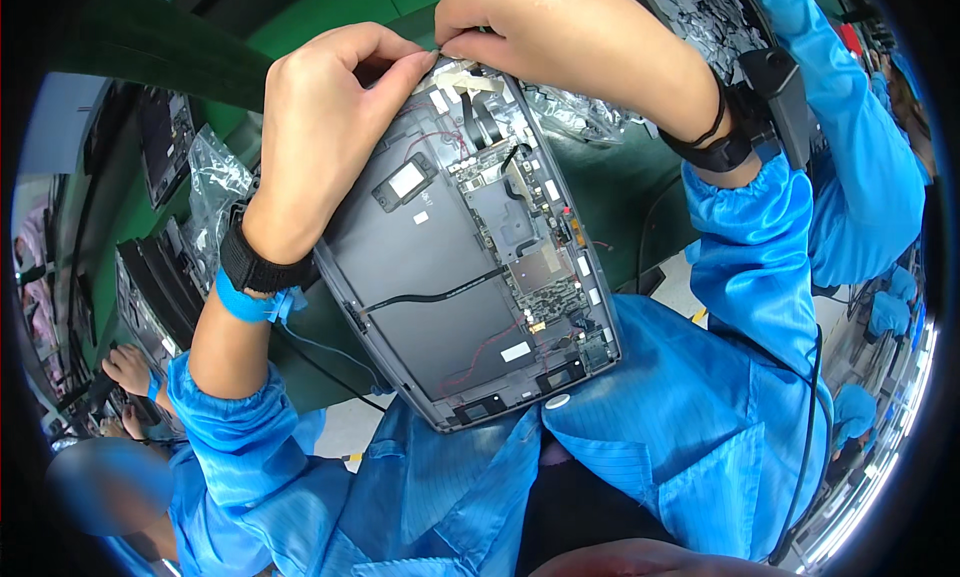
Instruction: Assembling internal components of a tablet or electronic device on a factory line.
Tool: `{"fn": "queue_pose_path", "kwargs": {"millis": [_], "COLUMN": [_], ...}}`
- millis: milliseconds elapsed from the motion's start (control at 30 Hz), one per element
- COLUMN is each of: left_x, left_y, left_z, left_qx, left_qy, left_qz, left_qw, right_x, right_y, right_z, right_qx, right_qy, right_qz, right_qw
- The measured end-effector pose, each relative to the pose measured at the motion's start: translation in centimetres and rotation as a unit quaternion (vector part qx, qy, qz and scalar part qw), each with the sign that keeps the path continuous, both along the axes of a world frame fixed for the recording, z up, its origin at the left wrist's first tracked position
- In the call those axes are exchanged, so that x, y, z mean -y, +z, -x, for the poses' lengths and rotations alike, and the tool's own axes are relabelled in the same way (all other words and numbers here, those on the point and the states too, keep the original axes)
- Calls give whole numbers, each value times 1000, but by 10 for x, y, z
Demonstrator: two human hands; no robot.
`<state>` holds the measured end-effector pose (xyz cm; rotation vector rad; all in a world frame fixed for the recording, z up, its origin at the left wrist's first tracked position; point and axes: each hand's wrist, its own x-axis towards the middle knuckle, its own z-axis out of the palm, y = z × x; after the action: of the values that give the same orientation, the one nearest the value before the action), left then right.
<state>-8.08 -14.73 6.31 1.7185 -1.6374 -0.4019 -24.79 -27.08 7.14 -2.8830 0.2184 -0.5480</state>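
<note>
An opened tablet housing [385,247], dark grey, leans tilted against my lap with its inside facing up. Along its right side runs a circuit board [500,207]; a black flat cable [430,297] crosses the bare left part. Pale tape [465,81] and dark ribbon cables lie near the far end. My left hand [320,127] is at the far edge, thumb and forefinger pinched together. Close beside it, my right hand [545,27] pinches at the same edge, its fingertips almost touching the left ones. Whatever sits between the fingertips is too small to make out.
Clear plastic bags [575,115] lie on the green bench right of the housing, and another bag [215,177] lies left. Dark device parts [155,287] stand at the left. A tray of parts [710,22] is at far right. Co-workers in blue sleeves [860,177] sit on both sides.
</note>
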Motion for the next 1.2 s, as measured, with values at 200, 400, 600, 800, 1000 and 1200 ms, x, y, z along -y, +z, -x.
{"fn": "queue_pose_path", "kwargs": {"millis": [200,400,600,800,1000,1200], "left_x": [-5,-3,0,-11,-40,-56], "left_y": [2,-3,1,14,23,38], "left_z": [-1,-3,-1,0,4,30], "left_qx": [124,185,200,163,141,115], "left_qy": [-54,-68,-68,-67,-48,-120], "left_qz": [101,133,120,111,97,55], "left_qw": [986,971,970,978,984,985], "right_x": [1,-4,-8,-7,-77,-90], "right_y": [-7,-5,1,4,18,5], "right_z": [-2,-2,-2,9,63,66], "right_qx": [49,73,53,46,-31,17], "right_qy": [81,67,61,38,110,91], "right_qz": [109,98,89,98,62,174], "right_qw": [990,990,993,993,991,980]}}
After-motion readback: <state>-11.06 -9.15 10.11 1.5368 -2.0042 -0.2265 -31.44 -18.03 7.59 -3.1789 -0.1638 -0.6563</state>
